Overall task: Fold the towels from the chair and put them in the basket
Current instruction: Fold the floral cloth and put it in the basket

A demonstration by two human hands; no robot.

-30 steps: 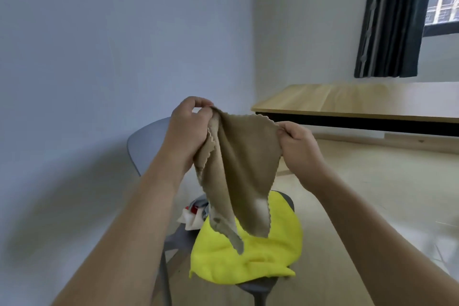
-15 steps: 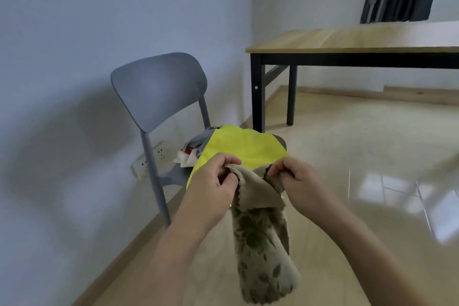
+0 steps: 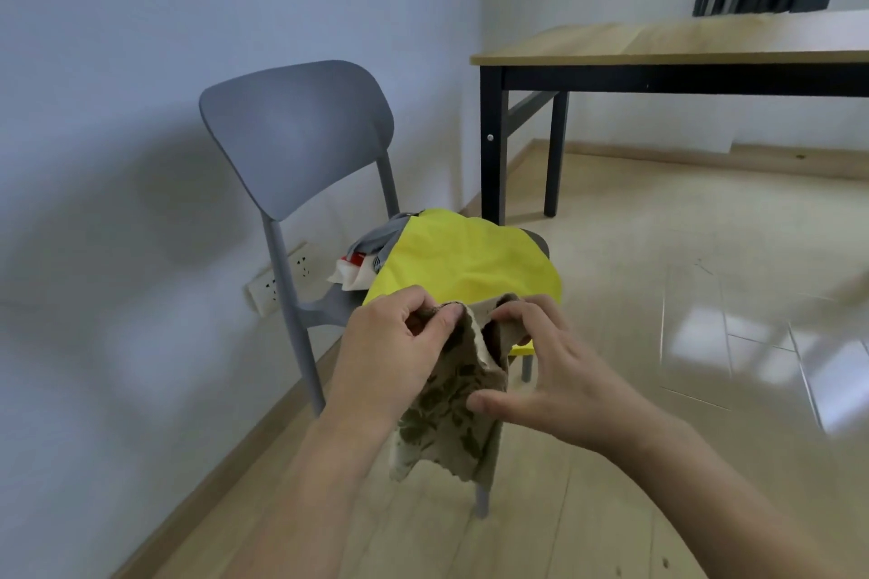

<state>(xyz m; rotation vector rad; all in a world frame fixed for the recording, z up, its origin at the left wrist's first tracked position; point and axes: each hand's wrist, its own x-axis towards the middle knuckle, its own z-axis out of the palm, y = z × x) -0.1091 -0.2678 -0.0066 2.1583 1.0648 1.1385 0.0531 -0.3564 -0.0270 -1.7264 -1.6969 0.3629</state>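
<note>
**Beige towel held up in front of the chair**

Beige leaf-print towel point(image 3: 444, 409) hangs between my two hands, bunched at its top edge, lower part dangling free above the floor. My left hand point(image 3: 390, 353) pinches the top left corner between thumb and curled fingers. My right hand point(image 3: 541, 371) pinches the top right edge with its fingertips; its thumb lies lower, against the cloth's right side. Just behind the towel, a yellow towel point(image 3: 465, 259) drapes over the seat of the grey chair point(image 3: 296, 132), with more cloths point(image 3: 367, 249) heaped at its left. Wooden table point(image 3: 658, 42) further back right.
</note>
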